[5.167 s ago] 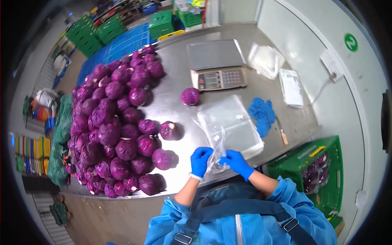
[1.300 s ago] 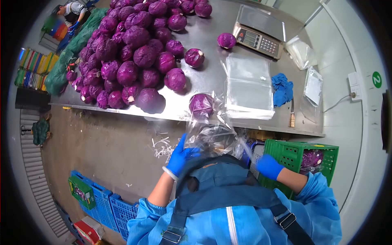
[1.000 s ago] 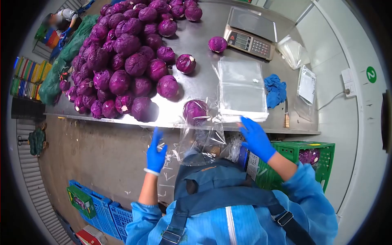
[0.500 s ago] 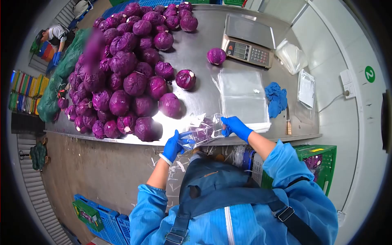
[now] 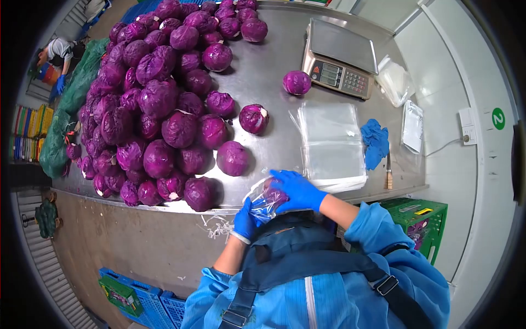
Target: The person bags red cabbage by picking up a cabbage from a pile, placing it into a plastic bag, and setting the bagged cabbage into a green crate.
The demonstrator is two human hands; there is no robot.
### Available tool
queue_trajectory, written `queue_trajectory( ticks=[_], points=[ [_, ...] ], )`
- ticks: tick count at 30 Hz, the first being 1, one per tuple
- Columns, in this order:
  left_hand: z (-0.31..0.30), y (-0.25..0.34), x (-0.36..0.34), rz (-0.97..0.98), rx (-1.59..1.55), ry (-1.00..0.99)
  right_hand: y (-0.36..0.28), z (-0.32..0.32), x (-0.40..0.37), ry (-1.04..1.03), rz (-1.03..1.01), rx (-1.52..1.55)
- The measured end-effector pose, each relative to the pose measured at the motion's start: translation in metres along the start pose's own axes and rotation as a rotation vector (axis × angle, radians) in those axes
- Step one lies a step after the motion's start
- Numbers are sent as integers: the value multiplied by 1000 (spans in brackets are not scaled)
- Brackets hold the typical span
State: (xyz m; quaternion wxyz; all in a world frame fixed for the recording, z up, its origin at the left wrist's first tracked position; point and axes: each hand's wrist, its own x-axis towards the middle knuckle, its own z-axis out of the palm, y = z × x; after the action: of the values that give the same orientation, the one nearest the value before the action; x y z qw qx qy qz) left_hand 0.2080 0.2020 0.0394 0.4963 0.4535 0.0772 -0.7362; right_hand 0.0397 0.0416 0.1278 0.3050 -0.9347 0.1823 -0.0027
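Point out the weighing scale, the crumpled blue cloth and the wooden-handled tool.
Weighing scale (image 5: 343, 48): head view, on its metal top plate.
Blue cloth (image 5: 375, 145): head view, on its crumpled middle.
Wooden-handled tool (image 5: 389, 180): head view, on its handle.

A steel table (image 5: 271, 66) stands beside white wall panels (image 5: 438, 82), above brownish-grey floor (image 5: 126, 236).

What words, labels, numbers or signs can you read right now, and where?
"2": on the round green sign.
Scale: display and key markings too small to read.
White packet: faint print, too small to read.
Green crate: yellow label, too small to read.
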Motion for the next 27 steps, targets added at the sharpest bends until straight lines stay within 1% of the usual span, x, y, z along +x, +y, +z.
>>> queue_trajectory(
  ticks=[2, 3, 6, 7, 9, 10, 11, 12, 13, 14, 15, 16, 17, 18, 19, 20, 21, 23, 24, 25, 26, 27],
  points=[
    [-3, -11, 10, -64, -149, 122, 24, 6, -9, -55, 158, 137],
    [-14, -16, 15, -68, -288, 104, 26, 7, -11, -102, 163, 132],
    [24, 19, -19, 513, 922, 552, 29, 7, -19, -75, 171, 150],
    [29, 31, -18, 941, 1180, 461, 31, 8, -21, -58, 197, 201],
    [45, 52, -11, 950, 1559, 95, 39, 17, -25, -21, 244, 306],
    [50, 57, -10, 940, 1736, -98, 43, 22, -26, -23, 304, 444],
    [40, 47, 10, 786, 1460, -225, 51, 26, -24, -22, 357, 578],
    [47, 43, 18, 691, 1158, -231, 59, 27, -22, -15, 408, 709],
    [50, 44, 25, 608, 990, -258, 64, 30, -20, 27, 379, 809],
    [55, 46, 34, 521, 825, -287, 71, 31, -21, 37, 486, 945],
    [41, 50, 48, 378, 788, -300, 70, 28, -23, 46, 599, 1089],
    [47, 60, 45, 161, 631, -311, 59, 16, -26, 57, 710, 1239],
    [54, 70, 38, 148, 729, -313, 46, -2, -39, 49, 713, 1361],
    [63, 77, 31, 136, 828, -318, 41, -8, -55, 66, 672, 1666],
    [72, 75, 24, 201, 886, -315, 36, -11, -75, 92, 608, 1965],
    [99, 77, 7, 208, 904, -300, 30, -11, -98, 127, 518, 2264],
    [118, 69, -1, 291, 907, -246, 24, -12, -120, 203, 245, 2467],
    [157, 40, -7, 431, 882, -195, 13, -10, -154, 418, 304, 1922],
    [178, 22, -8, 474, 856, -191, 8, -15, -172, 552, 322, 1652],
    [201, 2, -14, 564, 871, -197, 4, -19, -192, 672, 380, 1367],
    [231, -17, -28, 685, 1030, -192, -6, -28, -212, 787, 413, 1082],
    [255, -36, -42, 776, 1148, -256, -16, -44, -237, 832, 508, 1083]
  ],
)
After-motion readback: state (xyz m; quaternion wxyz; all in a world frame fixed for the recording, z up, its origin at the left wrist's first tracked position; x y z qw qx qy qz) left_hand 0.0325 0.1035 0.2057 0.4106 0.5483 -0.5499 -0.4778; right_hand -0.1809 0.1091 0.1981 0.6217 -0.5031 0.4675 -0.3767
